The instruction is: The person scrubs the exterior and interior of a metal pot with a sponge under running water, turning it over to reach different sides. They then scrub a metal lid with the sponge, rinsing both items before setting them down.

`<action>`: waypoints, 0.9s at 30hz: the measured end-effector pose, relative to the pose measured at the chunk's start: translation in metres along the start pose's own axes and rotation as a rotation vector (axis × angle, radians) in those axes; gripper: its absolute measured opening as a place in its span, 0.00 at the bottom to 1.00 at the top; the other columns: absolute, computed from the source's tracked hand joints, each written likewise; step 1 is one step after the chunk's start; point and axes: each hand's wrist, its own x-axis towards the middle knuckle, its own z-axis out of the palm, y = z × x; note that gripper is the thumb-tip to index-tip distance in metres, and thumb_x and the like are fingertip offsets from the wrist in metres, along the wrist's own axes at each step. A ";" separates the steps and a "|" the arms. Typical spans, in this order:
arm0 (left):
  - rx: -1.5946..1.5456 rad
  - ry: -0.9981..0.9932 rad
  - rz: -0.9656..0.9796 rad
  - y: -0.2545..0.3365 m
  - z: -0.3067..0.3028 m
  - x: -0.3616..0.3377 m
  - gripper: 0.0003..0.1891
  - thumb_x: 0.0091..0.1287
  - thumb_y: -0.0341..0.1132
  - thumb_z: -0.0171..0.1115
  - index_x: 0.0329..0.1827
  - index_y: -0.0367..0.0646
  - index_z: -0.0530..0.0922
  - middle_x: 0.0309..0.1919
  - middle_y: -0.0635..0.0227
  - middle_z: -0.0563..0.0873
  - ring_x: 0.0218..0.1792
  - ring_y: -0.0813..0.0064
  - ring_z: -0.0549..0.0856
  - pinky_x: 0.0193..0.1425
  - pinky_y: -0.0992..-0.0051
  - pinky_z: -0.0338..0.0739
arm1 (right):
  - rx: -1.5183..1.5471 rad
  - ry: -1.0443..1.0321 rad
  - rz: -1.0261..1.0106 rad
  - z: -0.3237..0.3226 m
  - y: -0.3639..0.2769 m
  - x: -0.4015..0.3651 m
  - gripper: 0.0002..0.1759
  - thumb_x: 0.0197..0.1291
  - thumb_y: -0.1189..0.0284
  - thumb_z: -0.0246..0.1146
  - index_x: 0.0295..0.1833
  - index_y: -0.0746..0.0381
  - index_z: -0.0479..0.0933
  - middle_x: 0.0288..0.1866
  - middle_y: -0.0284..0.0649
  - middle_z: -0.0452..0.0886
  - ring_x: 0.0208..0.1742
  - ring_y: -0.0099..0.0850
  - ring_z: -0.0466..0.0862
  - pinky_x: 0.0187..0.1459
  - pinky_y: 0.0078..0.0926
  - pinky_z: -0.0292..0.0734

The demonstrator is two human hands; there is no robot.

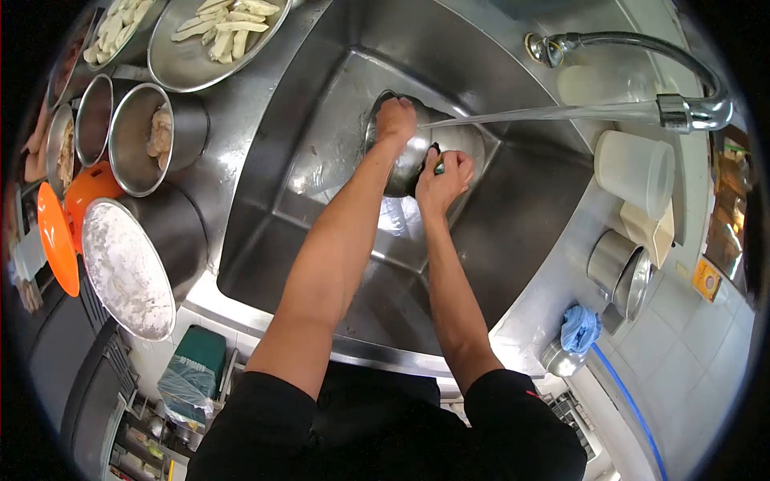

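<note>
Both arms reach into a deep steel sink point(337, 104). My left hand point(396, 120) is closed at the upper rim of a round metal bowl or pot point(399, 172), which stands tilted inside the sink. Close to its right side, my right hand point(443, 178) has its fingers curled round a small dark and green thing, mostly hidden, perhaps a scrubber. A stream of water point(545, 115) runs from the faucet point(690, 112) at the right and lands beside my left hand.
Left of the sink are a bowl of pale strips point(220, 40), steel pots point(148, 136), a flour-covered round tray point(128, 268) and an orange lid point(58, 240). At the right stand a plastic tub point(634, 172), metal containers point(613, 264) and a blue cloth point(581, 329).
</note>
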 end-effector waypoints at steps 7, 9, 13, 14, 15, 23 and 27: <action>0.169 -0.035 0.120 0.004 0.005 0.004 0.18 0.67 0.39 0.50 0.42 0.31 0.82 0.47 0.41 0.82 0.52 0.44 0.80 0.58 0.58 0.74 | -0.157 -0.284 -0.163 0.021 0.006 0.092 0.11 0.55 0.65 0.65 0.42 0.57 0.80 0.49 0.41 0.79 0.54 0.46 0.72 0.54 0.50 0.66; 0.119 -0.050 -0.044 0.030 -0.006 0.008 0.18 0.64 0.41 0.57 0.45 0.32 0.82 0.48 0.42 0.82 0.53 0.47 0.81 0.57 0.61 0.76 | -0.033 -0.218 -0.180 0.015 0.001 0.074 0.10 0.56 0.66 0.65 0.41 0.58 0.79 0.49 0.44 0.78 0.54 0.47 0.72 0.53 0.50 0.66; 0.017 -0.038 -0.267 0.038 -0.002 0.017 0.20 0.63 0.42 0.61 0.50 0.34 0.80 0.52 0.46 0.82 0.55 0.50 0.81 0.59 0.62 0.76 | -0.037 0.018 -0.167 0.009 0.015 0.026 0.10 0.57 0.66 0.65 0.40 0.59 0.78 0.48 0.44 0.76 0.53 0.46 0.72 0.52 0.49 0.64; 0.142 -0.062 -0.111 0.037 -0.006 0.014 0.20 0.64 0.43 0.59 0.49 0.34 0.80 0.51 0.45 0.82 0.55 0.49 0.80 0.58 0.60 0.75 | -0.026 0.033 -0.158 0.013 0.015 0.033 0.10 0.58 0.66 0.65 0.39 0.60 0.77 0.49 0.44 0.75 0.53 0.46 0.72 0.52 0.48 0.64; 0.272 -0.088 0.049 0.034 -0.009 0.012 0.20 0.66 0.44 0.57 0.49 0.33 0.79 0.50 0.44 0.82 0.55 0.47 0.80 0.58 0.58 0.75 | -0.015 0.051 -0.143 0.017 0.012 0.040 0.10 0.59 0.65 0.64 0.38 0.60 0.76 0.49 0.44 0.74 0.53 0.47 0.72 0.52 0.48 0.63; 0.230 -0.044 0.331 0.009 -0.006 -0.006 0.20 0.73 0.44 0.44 0.43 0.32 0.75 0.44 0.40 0.81 0.50 0.40 0.78 0.54 0.51 0.71 | 0.176 0.073 -0.133 0.018 0.003 0.011 0.10 0.58 0.66 0.64 0.38 0.61 0.76 0.53 0.46 0.75 0.56 0.47 0.72 0.54 0.48 0.64; 0.194 -0.061 0.344 -0.004 -0.008 -0.015 0.20 0.73 0.43 0.44 0.43 0.31 0.75 0.45 0.39 0.81 0.50 0.40 0.78 0.55 0.52 0.70 | 0.196 -0.063 -0.072 0.024 -0.029 0.071 0.10 0.58 0.67 0.64 0.40 0.62 0.77 0.52 0.49 0.74 0.56 0.48 0.73 0.55 0.47 0.65</action>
